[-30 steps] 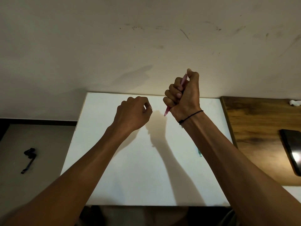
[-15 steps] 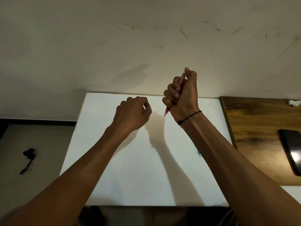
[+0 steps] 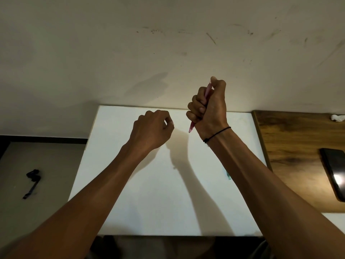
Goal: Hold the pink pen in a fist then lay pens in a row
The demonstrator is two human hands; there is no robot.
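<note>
My right hand point(image 3: 209, 107) is raised above the far edge of a white board point(image 3: 149, 193) and grips a pink pen point(image 3: 192, 126) in its fist. The pen's tip points down and left, and the thumb sits on its top end. A thin black band circles that wrist. To its left my left hand point(image 3: 152, 130) hangs over the board with its fingers curled in; nothing shows in it. Both hands cast shadows on the board.
A wooden table top point(image 3: 291, 146) adjoins the board on the right, with a black phone point(image 3: 334, 172) and a small white scrap point(image 3: 337, 117) on it. A small greenish thing point(image 3: 228, 176) peeks out by my right forearm. A black strap point(image 3: 32, 182) lies on the floor at left. A scuffed wall stands behind.
My right hand has risen slightly with the pen. The left hand has stayed where it was.
</note>
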